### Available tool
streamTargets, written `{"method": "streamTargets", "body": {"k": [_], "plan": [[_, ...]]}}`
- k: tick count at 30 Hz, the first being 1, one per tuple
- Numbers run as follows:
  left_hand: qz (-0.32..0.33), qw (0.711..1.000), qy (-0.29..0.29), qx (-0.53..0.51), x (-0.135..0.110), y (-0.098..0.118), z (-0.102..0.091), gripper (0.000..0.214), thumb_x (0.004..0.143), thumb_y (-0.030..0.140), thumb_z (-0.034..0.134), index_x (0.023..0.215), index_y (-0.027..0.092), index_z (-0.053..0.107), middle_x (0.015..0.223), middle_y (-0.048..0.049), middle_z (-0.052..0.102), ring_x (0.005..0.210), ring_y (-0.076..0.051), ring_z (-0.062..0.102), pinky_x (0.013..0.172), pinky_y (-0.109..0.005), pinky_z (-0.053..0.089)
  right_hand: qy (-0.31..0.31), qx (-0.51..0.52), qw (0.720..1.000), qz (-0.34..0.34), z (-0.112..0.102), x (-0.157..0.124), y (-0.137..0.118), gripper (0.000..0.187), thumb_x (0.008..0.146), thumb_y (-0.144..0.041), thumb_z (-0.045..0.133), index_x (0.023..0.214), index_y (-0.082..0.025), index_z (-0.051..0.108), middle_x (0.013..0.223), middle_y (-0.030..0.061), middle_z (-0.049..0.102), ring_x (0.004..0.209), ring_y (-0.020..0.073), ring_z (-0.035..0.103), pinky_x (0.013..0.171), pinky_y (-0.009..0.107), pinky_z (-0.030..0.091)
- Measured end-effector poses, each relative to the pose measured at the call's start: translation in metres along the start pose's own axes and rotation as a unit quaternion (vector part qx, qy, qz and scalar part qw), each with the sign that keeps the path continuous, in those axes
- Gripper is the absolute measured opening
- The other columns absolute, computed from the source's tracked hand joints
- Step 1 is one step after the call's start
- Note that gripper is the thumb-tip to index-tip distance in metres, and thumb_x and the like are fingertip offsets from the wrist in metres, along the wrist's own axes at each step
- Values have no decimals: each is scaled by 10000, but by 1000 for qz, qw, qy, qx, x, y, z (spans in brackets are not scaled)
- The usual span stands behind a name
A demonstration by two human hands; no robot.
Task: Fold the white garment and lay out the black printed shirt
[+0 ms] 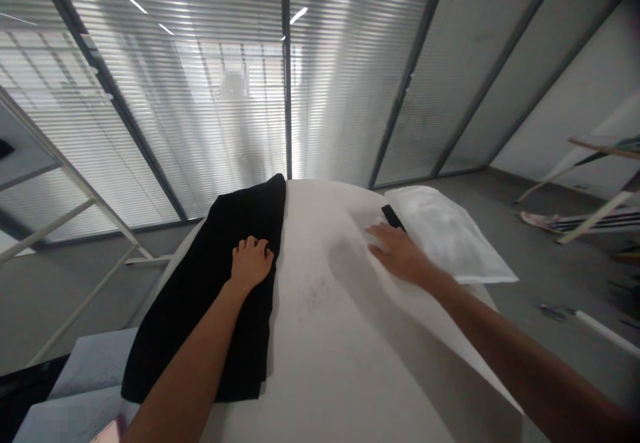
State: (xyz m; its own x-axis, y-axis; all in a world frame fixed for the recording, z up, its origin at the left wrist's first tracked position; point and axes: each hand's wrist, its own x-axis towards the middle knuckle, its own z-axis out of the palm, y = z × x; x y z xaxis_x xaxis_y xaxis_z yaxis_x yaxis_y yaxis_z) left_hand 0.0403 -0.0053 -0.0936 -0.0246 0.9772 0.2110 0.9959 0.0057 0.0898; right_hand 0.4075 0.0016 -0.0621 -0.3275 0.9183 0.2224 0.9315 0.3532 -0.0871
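Observation:
A folded black cloth (200, 283), perhaps a garment, lies along the left side of the white table (320, 336). On top of it, near its right edge, rests my left hand (253, 261), fingers slightly bent and a little apart, with no hold on the fabric visible. My right hand (397, 250) reaches over the table's right side, thumb and fingers stretched out, somewhat blurred. Just beyond its knuckles shows a small black strip (393, 216). Beside that strip, a flat white, thin-looking bag or sheet (445, 233) hangs past the table's right edge.
Open paper sheets (95, 363) and part of a phone (107, 433) are at the lower left. A pale metal frame (90, 196) stands to the left. Glass panels with blinds (340, 96) rise behind the table. Scissors (553, 311) lie at right, near a white roll (607, 333).

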Motion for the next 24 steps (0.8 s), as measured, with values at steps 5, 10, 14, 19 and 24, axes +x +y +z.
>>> {"method": "streamTargets", "body": {"k": [5, 10, 14, 19, 24], "plan": [[22, 1000, 0, 10, -14, 22, -1, 348, 905, 308, 386, 1148, 189, 604, 1123, -139, 556, 1049, -297, 497, 861, -436, 409, -43, 50, 995, -77, 35, 4, -79, 547, 966, -508, 288, 1464, -297, 370, 1530, 59, 347, 1428, 272, 249, 1150, 516, 173], [31, 999, -10, 20, -17, 31, -2, 329, 878, 326, 446, 1134, 175, 586, 1116, -147, 552, 1060, -302, 496, 882, -441, 400, -50, 19, 994, -92, 61, 5, -100, 559, 965, -494, 303, 1474, -273, 371, 1554, 79, 292, 1424, 322, 239, 1129, 555, 185], [30, 999, -20, 26, -13, 29, -3, 351, 881, 328, 442, 1172, 190, 580, 1140, -138, 556, 1072, -302, 496, 871, -435, 411, -37, 31, 994, -100, 64, 5, -94, 554, 964, -515, 292, 1476, -313, 359, 1547, 65, 308, 1418, 319, 257, 1120, 555, 208], [21, 999, -22, 21, -11, 28, -3, 381, 891, 303, 429, 1223, 195, 582, 1161, -131, 576, 1078, -295, 512, 874, -426, 422, -35, 36, 993, -104, 62, 5, -91, 574, 963, -543, 268, 1468, -291, 376, 1547, 79, 308, 1413, 329, 262, 1112, 561, 207], [5, 997, -36, -61, -9, 19, -11, 377, 893, 322, 426, 1189, 193, 620, 1109, -107, 637, 1042, -258, 570, 882, -370, 444, -45, 39, 993, -102, 62, 4, -90, 570, 970, -540, 271, 1462, -275, 384, 1546, 94, 308, 1417, 314, 249, 1118, 545, 174]]}}
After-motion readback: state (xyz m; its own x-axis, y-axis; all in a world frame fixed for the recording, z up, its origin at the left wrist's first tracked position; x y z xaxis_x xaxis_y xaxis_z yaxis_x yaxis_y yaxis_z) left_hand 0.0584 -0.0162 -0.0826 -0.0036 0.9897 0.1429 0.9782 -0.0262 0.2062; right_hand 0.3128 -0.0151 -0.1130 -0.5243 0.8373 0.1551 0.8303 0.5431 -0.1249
